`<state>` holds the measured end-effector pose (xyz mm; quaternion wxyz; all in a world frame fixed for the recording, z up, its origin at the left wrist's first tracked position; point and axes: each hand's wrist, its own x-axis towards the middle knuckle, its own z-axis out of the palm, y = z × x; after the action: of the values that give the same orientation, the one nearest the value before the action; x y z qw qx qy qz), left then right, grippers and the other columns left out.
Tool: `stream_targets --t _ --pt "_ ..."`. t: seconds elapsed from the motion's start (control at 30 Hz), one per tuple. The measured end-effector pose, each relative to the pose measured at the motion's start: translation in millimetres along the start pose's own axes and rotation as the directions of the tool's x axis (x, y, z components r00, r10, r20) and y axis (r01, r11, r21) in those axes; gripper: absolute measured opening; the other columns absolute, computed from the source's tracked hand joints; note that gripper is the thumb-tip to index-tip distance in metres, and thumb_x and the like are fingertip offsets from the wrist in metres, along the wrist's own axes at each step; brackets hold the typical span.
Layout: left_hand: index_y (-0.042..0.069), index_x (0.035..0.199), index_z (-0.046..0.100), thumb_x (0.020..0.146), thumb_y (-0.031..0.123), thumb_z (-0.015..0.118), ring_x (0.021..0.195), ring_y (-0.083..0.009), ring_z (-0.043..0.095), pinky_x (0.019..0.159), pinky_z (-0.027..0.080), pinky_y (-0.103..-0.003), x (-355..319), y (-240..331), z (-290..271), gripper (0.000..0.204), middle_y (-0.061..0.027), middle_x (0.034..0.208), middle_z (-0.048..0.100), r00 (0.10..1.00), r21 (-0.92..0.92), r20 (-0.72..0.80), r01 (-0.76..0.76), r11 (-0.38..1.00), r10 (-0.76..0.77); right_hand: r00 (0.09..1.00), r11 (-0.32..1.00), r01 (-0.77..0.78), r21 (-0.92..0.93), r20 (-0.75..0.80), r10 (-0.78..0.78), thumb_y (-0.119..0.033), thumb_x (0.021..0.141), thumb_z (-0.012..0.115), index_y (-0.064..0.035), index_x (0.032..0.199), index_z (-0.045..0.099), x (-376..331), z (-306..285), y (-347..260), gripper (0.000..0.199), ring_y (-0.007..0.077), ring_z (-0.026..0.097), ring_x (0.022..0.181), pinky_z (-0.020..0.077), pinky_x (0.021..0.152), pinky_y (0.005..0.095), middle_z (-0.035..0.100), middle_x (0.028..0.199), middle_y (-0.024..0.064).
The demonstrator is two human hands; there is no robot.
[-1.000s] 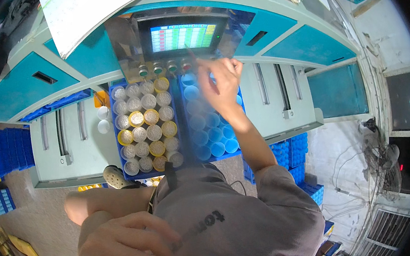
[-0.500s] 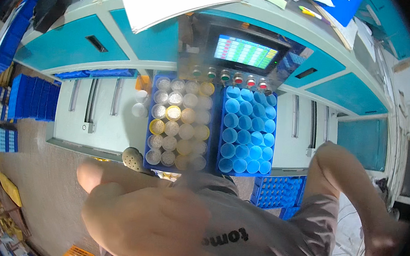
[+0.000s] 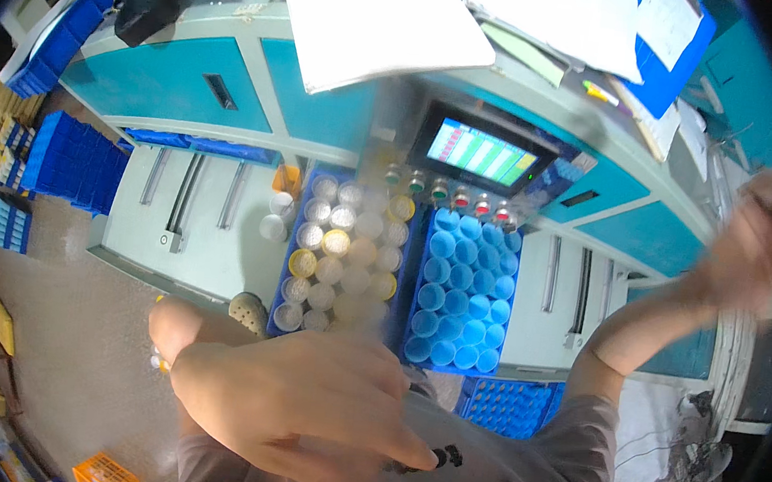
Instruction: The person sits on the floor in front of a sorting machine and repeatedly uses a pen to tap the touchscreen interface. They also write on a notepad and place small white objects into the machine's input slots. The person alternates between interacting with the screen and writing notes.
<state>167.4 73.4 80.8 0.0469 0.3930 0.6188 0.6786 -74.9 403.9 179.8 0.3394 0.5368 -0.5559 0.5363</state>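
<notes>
My left hand (image 3: 296, 400) is held large and close over my grey shirt, back up. One finger stretches to the right, the others are partly hidden, and nothing shows in it. My right hand (image 3: 753, 244), smeared by motion, is raised at the far right beside the teal cabinets. In front of me stands a blue tray (image 3: 274, 321) of clear and yellow-rimmed cups (image 3: 336, 243), many with whitish contents; a hazy smear covers its right part. To its right, another blue tray (image 3: 448, 369) holds light-blue cups (image 3: 460, 277). Neither hand touches the trays.
A lit screen (image 3: 483, 151) and a row of push buttons (image 3: 461, 199) sit behind the trays. White cups (image 3: 273, 227) stand left of them. Papers (image 3: 379, 22) overhang the top shelf. Blue crates (image 3: 73, 160) are stacked at left; an orange crate (image 3: 106, 474) sits on the floor.
My right hand has swung up from the lower right to beside the cabinets. My left hand stays close over my shirt, slightly shifted. The whole view has tilted and moved.
</notes>
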Motion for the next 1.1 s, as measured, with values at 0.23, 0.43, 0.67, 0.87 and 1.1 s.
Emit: stream_targets --t 0.23,0.43,0.67,0.87,1.1 --pt "-0.003 0.118 0.076 0.091 0.024 0.085 0.090 -0.0196 0.074 0.089 0.055 -0.039 -5 -5 -32 0.039 -0.0067 0.088 0.078 0.958 -0.027 -0.244 0.148 0.989 -0.150 0.733 0.436 -0.084 -0.896 0.240 0.636 -0.013 0.095 0.071 -0.0054 0.123 0.073 -81 -29 247 0.029 0.0375 0.070 0.107 0.0559 0.094 0.0442 0.073 0.124 0.0189" --pt "0.005 0.117 0.073 0.104 0.034 0.072 0.099 -0.0147 0.068 0.094 0.055 -0.033 -2 -61 -100 0.032 -0.0062 0.104 0.074 0.355 0.100 -0.933 0.423 0.901 -0.064 0.663 0.397 0.154 -0.905 0.392 0.638 -0.008 0.096 0.069 -0.0048 0.119 0.072 -75 -25 238 0.023 0.0396 0.067 0.112 0.0530 0.096 0.0476 0.072 0.122 0.0165" --pt "0.004 0.132 0.067 0.106 0.047 0.065 0.110 -0.0161 0.065 0.096 0.054 -0.034 -1 -102 -151 0.050 -0.0078 0.115 0.071 0.199 -0.049 -0.970 0.391 0.919 -0.136 0.822 0.654 -0.098 -0.750 0.310 0.478 -0.017 0.108 0.060 -0.0050 0.133 0.066 -38 75 147 0.028 0.0311 0.070 0.107 0.0537 0.091 0.0400 0.070 0.117 0.0167" --pt "-0.003 0.127 0.068 0.111 0.049 0.053 0.100 -0.0186 0.074 0.098 0.055 -0.036 16 -115 -159 0.056 -0.0147 0.107 0.078 0.305 -0.207 -0.901 0.322 0.924 -0.308 0.801 0.835 0.132 -0.534 0.554 0.227 -0.016 0.101 0.064 -0.0103 0.126 0.069 -19 209 91 0.026 0.0308 0.072 0.089 0.0573 0.079 0.0423 0.071 0.094 0.0098" --pt "-0.005 0.124 0.068 0.111 0.037 0.052 0.092 -0.0169 0.074 0.089 0.055 -0.032 16 -116 -161 0.047 -0.0144 0.096 0.080 0.435 -0.202 -0.862 0.174 0.964 -0.259 0.717 0.630 0.558 -0.540 0.696 -0.040 -0.016 0.082 0.072 -0.0133 0.096 0.074 -2 293 109 0.015 0.0218 0.070 0.076 0.0521 0.070 0.0364 0.069 0.082 0.0029"
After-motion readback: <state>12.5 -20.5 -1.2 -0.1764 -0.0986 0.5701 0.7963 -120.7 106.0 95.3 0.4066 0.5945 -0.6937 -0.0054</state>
